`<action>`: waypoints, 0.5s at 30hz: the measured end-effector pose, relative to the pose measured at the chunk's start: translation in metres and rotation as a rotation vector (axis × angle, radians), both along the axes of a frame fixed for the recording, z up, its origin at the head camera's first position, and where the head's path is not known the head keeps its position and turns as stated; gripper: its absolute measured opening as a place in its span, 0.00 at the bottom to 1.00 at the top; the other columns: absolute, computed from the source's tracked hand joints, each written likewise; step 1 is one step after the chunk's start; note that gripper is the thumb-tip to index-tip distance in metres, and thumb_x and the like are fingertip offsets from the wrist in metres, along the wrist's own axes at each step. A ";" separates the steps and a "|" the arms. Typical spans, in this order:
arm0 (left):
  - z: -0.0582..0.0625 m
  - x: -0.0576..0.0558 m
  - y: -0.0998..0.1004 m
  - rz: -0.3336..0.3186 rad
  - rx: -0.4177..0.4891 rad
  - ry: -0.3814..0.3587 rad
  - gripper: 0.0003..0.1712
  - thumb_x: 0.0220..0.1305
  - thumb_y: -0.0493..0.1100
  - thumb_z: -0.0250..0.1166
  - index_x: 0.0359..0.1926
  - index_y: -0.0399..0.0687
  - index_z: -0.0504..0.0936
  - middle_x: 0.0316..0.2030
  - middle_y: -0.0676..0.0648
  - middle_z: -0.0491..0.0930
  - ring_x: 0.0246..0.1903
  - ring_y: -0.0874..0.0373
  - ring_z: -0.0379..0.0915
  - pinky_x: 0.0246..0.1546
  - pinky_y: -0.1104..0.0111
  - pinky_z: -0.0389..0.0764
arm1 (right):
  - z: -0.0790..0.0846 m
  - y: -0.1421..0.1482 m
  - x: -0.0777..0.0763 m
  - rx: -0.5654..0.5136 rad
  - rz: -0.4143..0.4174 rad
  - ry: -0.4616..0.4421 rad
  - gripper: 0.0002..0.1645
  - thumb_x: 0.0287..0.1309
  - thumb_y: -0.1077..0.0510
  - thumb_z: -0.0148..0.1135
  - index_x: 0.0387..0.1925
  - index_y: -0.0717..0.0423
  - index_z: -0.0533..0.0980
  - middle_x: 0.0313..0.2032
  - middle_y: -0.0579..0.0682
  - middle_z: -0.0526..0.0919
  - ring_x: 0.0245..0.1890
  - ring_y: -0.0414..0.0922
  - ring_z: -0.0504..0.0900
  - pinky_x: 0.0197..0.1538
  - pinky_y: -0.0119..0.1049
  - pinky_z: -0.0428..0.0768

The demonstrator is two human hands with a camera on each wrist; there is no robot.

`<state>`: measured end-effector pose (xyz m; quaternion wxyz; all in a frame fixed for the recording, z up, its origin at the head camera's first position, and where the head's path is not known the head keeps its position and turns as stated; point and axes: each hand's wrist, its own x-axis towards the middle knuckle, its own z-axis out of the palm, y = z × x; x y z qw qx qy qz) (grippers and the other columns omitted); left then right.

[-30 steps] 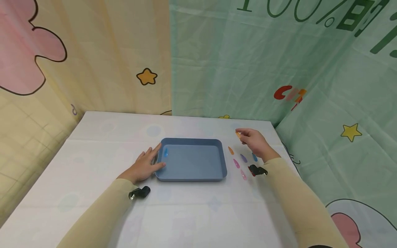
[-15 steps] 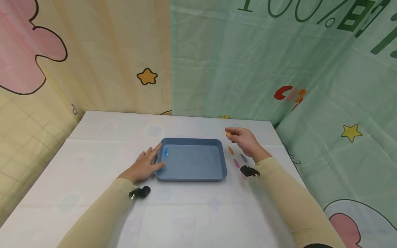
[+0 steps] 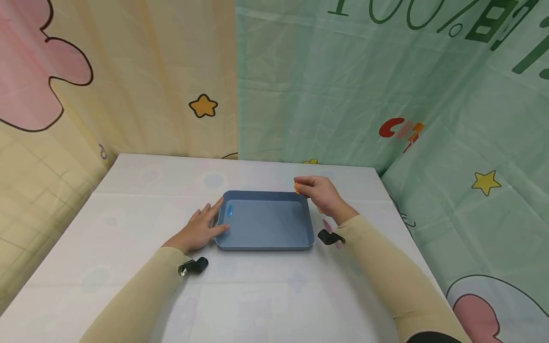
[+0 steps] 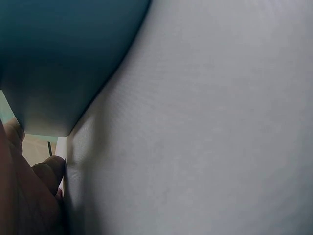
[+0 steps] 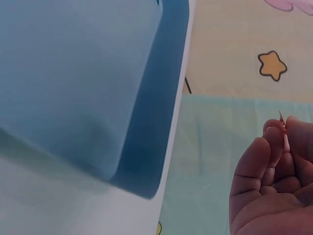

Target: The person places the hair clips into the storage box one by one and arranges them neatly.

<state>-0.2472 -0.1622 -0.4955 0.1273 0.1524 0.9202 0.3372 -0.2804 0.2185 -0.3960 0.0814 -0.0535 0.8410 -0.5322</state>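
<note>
My right hand [image 3: 320, 196] pinches an orange hair clip [image 3: 296, 187] between thumb and fingertips, above the far right corner of a blue tray [image 3: 266, 247]. In the right wrist view the clip [image 5: 283, 125] shows as a thin edge between the fingers. Fingers spread, my left hand [image 3: 199, 228] rests on the tray's left rim. Inside the tray, near that hand, lies a blue hair clip [image 3: 229, 210]. The left wrist view catches only the tray's underside edge [image 4: 68, 63] and part of the hand [image 4: 36, 191].
To the right of the tray lie a dark pink clip [image 3: 327, 225] and a paler pink clip [image 3: 338, 245], partly hidden by the wrist camera [image 3: 330, 237]. The right hand covers most of another orange clip [image 3: 320, 210]. A white cloth [image 3: 257, 305] covers the table, with curtains behind.
My right hand has moved left with the orange hair clip, from beyond the loose clips to the tray's far right corner. My left hand and the tray have stayed still.
</note>
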 end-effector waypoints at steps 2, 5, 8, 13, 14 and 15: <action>0.000 0.000 0.000 0.001 0.001 -0.002 0.54 0.74 0.68 0.60 0.87 0.63 0.40 0.85 0.37 0.44 0.84 0.34 0.31 0.83 0.39 0.30 | 0.000 -0.006 -0.001 -0.021 0.007 -0.013 0.26 0.76 0.60 0.60 0.70 0.63 0.75 0.63 0.66 0.83 0.51 0.46 0.85 0.54 0.31 0.83; -0.001 0.000 0.000 0.004 0.002 -0.004 0.54 0.74 0.68 0.60 0.87 0.63 0.39 0.85 0.37 0.44 0.84 0.35 0.31 0.83 0.40 0.30 | 0.001 -0.014 -0.002 -0.046 0.013 -0.031 0.26 0.75 0.61 0.61 0.70 0.64 0.75 0.64 0.65 0.82 0.51 0.41 0.86 0.54 0.29 0.84; -0.001 0.000 -0.001 0.002 0.003 -0.004 0.54 0.74 0.68 0.60 0.87 0.63 0.39 0.85 0.37 0.44 0.84 0.35 0.31 0.83 0.39 0.30 | 0.001 -0.020 -0.002 -0.059 0.015 -0.047 0.27 0.74 0.62 0.61 0.71 0.64 0.74 0.66 0.65 0.81 0.54 0.44 0.87 0.56 0.31 0.86; -0.001 -0.001 -0.001 0.001 0.004 -0.003 0.54 0.73 0.69 0.60 0.87 0.63 0.40 0.85 0.37 0.44 0.84 0.34 0.31 0.83 0.39 0.30 | 0.000 -0.028 -0.003 -0.053 0.023 -0.060 0.27 0.74 0.62 0.62 0.71 0.62 0.74 0.67 0.63 0.80 0.61 0.51 0.85 0.59 0.34 0.85; -0.001 -0.001 -0.001 0.004 0.001 -0.003 0.54 0.74 0.69 0.60 0.87 0.63 0.40 0.85 0.37 0.45 0.84 0.35 0.31 0.83 0.40 0.30 | 0.000 -0.030 -0.004 -0.052 0.025 -0.062 0.27 0.74 0.62 0.62 0.71 0.62 0.74 0.67 0.63 0.80 0.62 0.52 0.85 0.61 0.35 0.85; -0.001 -0.001 -0.001 0.004 0.002 -0.004 0.54 0.73 0.69 0.60 0.87 0.63 0.40 0.85 0.37 0.44 0.84 0.35 0.31 0.83 0.40 0.30 | 0.000 -0.031 -0.004 -0.052 0.030 -0.065 0.27 0.74 0.62 0.62 0.71 0.62 0.74 0.67 0.63 0.80 0.63 0.53 0.84 0.62 0.37 0.85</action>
